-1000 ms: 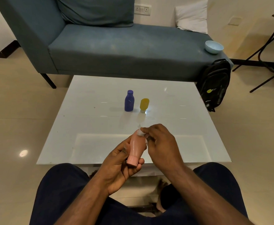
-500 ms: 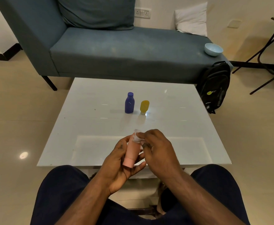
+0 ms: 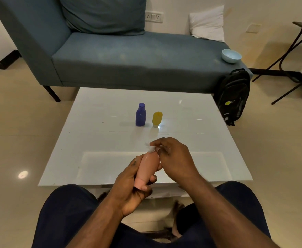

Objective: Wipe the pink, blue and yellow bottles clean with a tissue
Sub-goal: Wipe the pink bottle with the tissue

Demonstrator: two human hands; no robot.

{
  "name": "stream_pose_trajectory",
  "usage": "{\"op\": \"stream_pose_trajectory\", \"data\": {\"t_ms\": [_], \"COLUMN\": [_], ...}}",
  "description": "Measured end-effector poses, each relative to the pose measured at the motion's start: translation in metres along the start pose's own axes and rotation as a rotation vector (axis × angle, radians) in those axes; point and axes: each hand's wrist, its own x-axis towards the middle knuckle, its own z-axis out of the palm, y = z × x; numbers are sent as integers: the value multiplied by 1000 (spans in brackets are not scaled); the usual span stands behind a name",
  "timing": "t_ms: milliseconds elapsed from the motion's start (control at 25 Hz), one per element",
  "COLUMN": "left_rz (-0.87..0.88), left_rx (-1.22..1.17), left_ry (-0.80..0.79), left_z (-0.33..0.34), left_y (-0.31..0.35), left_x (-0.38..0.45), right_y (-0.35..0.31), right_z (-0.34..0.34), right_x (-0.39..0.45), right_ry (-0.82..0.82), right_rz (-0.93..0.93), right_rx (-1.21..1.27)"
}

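Note:
My left hand grips the pink bottle over the near edge of the white table, its cap end toward me. My right hand pinches a small white tissue against the bottle's far end. Most of the tissue is hidden under my fingers. The blue bottle stands upright at the table's middle. Just right of it the yellow bottle stands on its cap. Neither is touched.
A blue-grey sofa runs behind the table, with a pale blue bowl on its right end and a white pillow. A black backpack leans at the sofa's right corner. A dark metal table frame stands far right.
The pink bottle has tilted and shifted a little in my left hand. My right hand with the tissue has stayed at the bottle's far end, moving slightly up and right.

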Motion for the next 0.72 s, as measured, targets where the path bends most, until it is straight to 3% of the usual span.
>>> {"op": "stream_pose_trajectory", "data": {"t_ms": [160, 280, 360, 520, 640, 720], "left_rz": [-17, -50, -45, 8, 16, 11], "left_rx": [-17, -74, -132, -150, -96, -74], "left_ry": [-12, -17, -27, -4, 30, 34], "left_z": [-1, 0, -1, 0, 2, 3], "left_y": [3, 4, 4, 5, 4, 4], "left_x": [-4, -3, 0, 2, 3, 4], "right_y": [7, 10, 12, 10, 3, 2], "right_z": [-5, 1, 4, 5, 11, 18], "right_x": [2, -8, -12, -13, -21, -32], "right_ry": [-188, -246, -178, 61, 103, 48], "right_rz": [299, 353, 331, 88, -117, -219], "right_rx": [656, 866, 914, 434, 84, -65]}}
